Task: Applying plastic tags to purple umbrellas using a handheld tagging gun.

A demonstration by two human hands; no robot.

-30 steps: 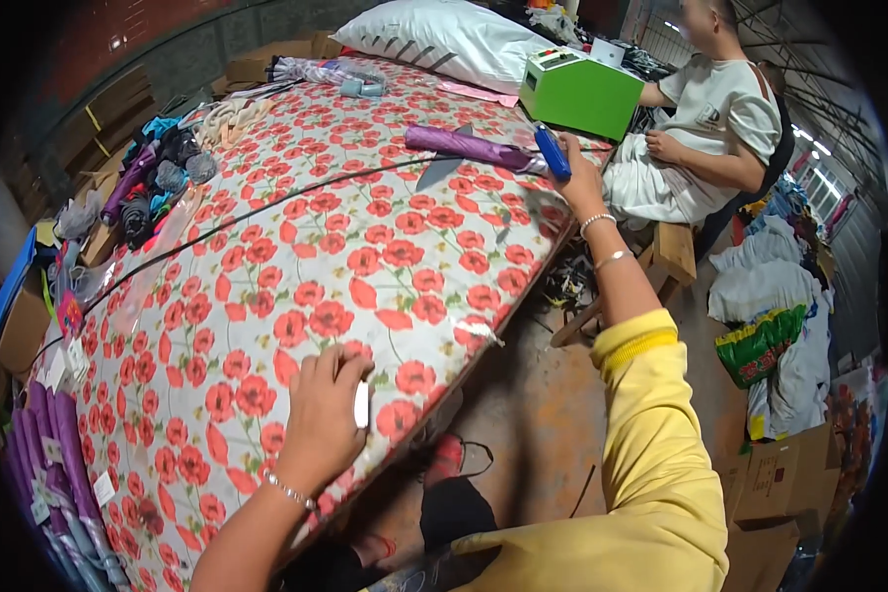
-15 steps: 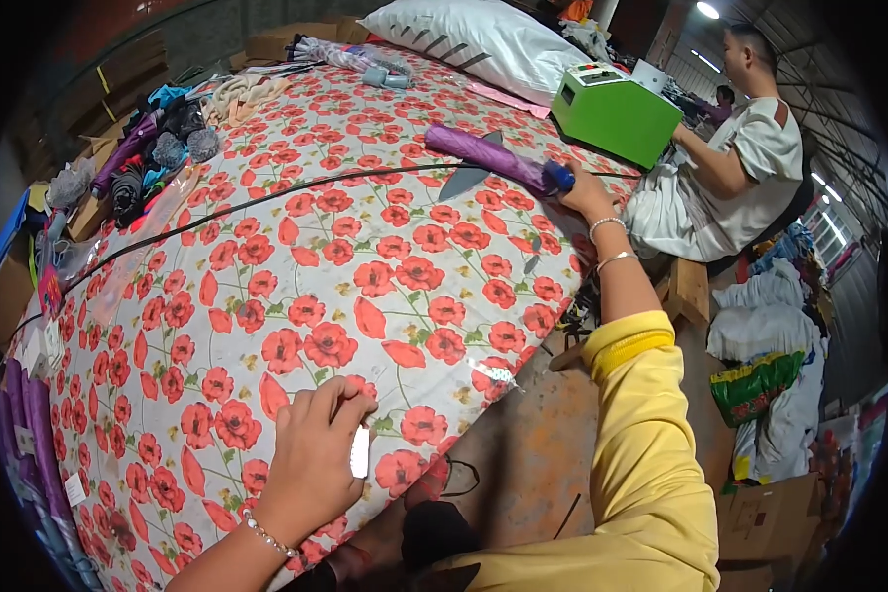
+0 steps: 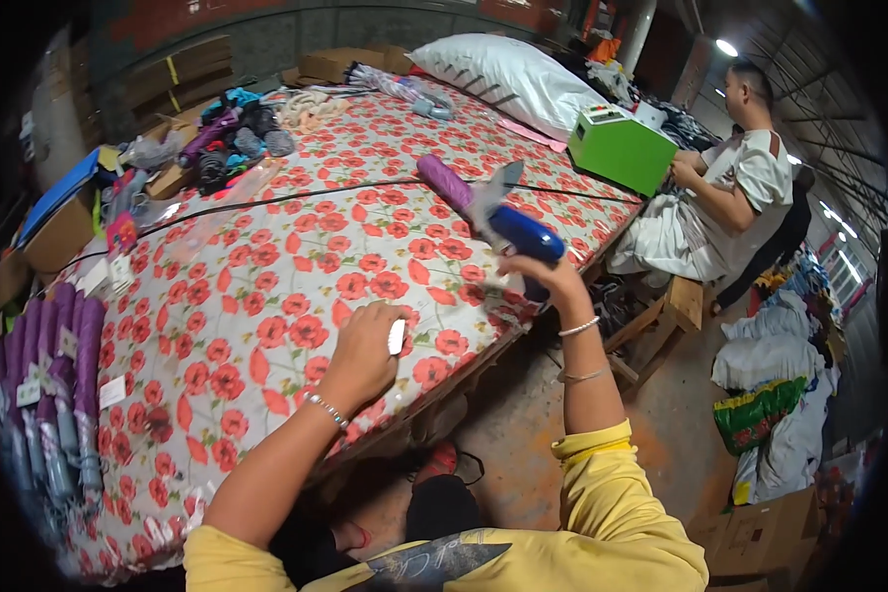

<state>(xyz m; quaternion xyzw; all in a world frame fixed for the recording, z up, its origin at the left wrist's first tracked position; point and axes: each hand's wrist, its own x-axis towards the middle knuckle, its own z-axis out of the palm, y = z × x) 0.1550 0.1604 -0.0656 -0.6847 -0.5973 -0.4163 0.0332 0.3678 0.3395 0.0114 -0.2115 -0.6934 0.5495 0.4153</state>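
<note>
My left hand (image 3: 365,347) hovers low over the flower-patterned cloth with its fingers curled. A small white piece with a ridged edge (image 3: 397,337) sticks out on its thumb side; its kind is hard to tell. Beyond it, my right hand (image 3: 548,281) grips the dark blue end of a rolled purple umbrella (image 3: 446,184) near the table's right edge. The glossy blue handle (image 3: 529,233) tilts up toward me, blurred by motion. A greyish blurred part lies between handle and purple cloth. By it shows a dark pointed blade-like thing (image 3: 508,178).
Purple rolled umbrellas (image 3: 44,335) stand bunched at the table's left edge. A black cable (image 3: 296,197) crosses the table. A green machine (image 3: 622,150) and a white sack (image 3: 513,79) stand at the back. A seated person (image 3: 720,187) works at the right, near a wooden stool (image 3: 666,316).
My right hand has come nearer and slightly left, and the umbrella's blue handle has swung toward me. My left hand has shifted up and right. The view has turned a little left.
</note>
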